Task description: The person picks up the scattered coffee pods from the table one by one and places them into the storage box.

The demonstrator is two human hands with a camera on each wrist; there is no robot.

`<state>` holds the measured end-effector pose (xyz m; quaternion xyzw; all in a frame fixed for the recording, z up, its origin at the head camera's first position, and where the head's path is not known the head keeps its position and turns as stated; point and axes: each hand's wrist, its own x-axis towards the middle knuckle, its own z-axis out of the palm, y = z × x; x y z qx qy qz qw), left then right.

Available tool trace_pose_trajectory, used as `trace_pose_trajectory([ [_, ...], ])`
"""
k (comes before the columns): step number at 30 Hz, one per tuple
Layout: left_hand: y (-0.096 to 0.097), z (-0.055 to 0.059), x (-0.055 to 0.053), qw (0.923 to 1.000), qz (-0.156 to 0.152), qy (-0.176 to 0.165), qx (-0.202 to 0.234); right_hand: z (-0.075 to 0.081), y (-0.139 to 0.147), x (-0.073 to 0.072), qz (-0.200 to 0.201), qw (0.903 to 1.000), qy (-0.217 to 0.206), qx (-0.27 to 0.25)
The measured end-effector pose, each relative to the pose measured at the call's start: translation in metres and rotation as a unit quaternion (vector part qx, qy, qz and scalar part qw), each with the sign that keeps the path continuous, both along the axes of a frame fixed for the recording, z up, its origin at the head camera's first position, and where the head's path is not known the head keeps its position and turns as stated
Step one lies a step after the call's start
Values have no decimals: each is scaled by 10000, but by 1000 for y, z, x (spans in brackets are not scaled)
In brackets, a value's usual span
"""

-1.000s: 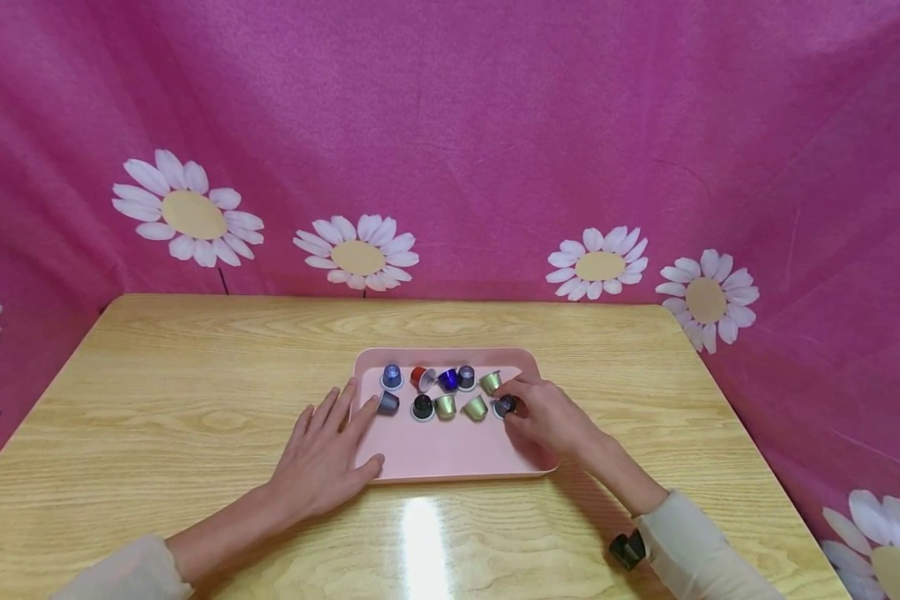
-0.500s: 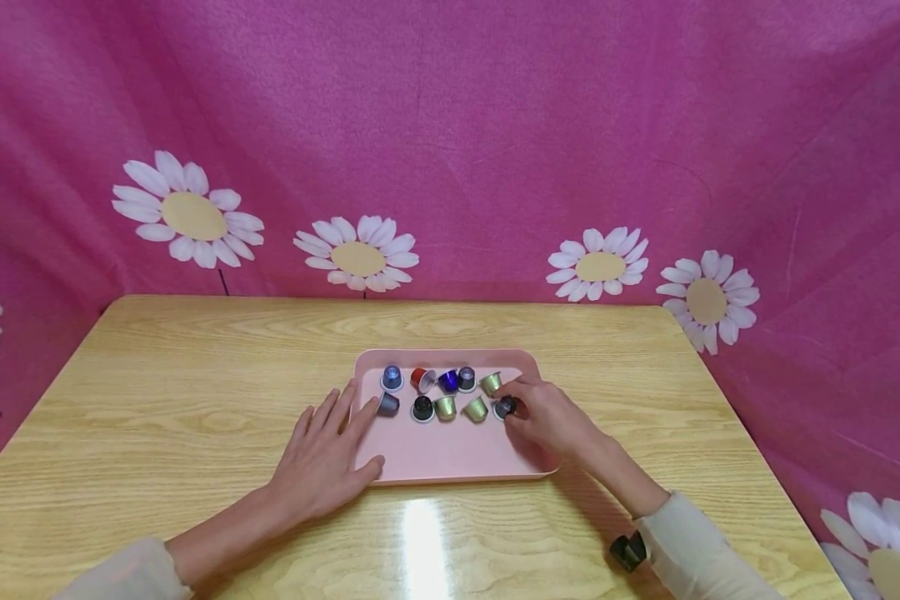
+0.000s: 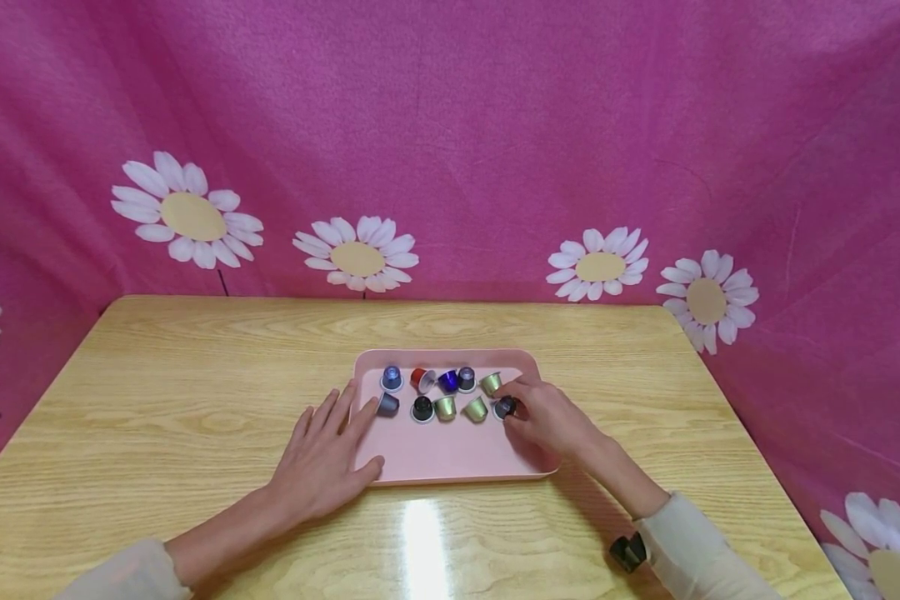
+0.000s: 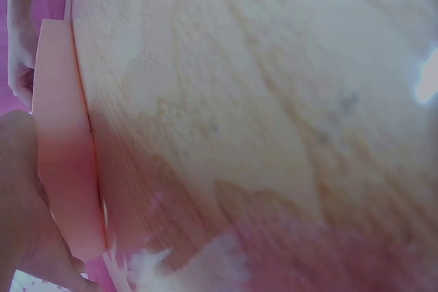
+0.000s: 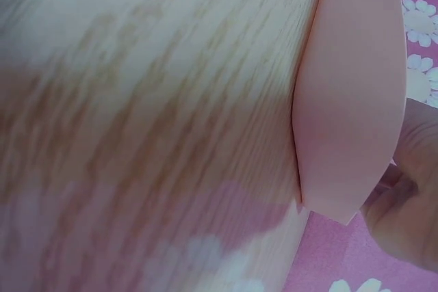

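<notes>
A shallow pink tray (image 3: 442, 454) holds several coffee capsules in two loose rows. In the head view my right hand (image 3: 551, 417) reaches over its right side, thumb and fingertips pinching a dark capsule (image 3: 503, 407) that is partly covered by them. Just behind those fingers is a green capsule (image 3: 491, 383). My left hand (image 3: 318, 462) lies with spread, straight fingers across the tray's left rim, its index fingertip right at a grey-blue capsule (image 3: 389, 405) on its side. Both wrist views show mainly the tray's outer wall (image 4: 65, 135), which hides the capsules.
Other capsules in the tray include a red one (image 3: 418, 377), a dark blue one (image 3: 448, 382) and a black one (image 3: 422, 407). Black capsules (image 3: 627, 552) lie on the wooden table (image 3: 217, 400) beside my right sleeve. A pink flowered cloth (image 3: 480, 150) hangs behind the table.
</notes>
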<state>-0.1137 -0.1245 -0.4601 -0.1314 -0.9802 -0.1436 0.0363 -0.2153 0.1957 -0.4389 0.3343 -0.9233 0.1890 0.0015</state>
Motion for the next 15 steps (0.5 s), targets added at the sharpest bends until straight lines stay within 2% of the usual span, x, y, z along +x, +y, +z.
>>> trace_pose_trajectory([
  [15, 0, -1, 0, 10000, -15, 49, 2, -1, 1, -1, -39, 10000, -30, 50],
])
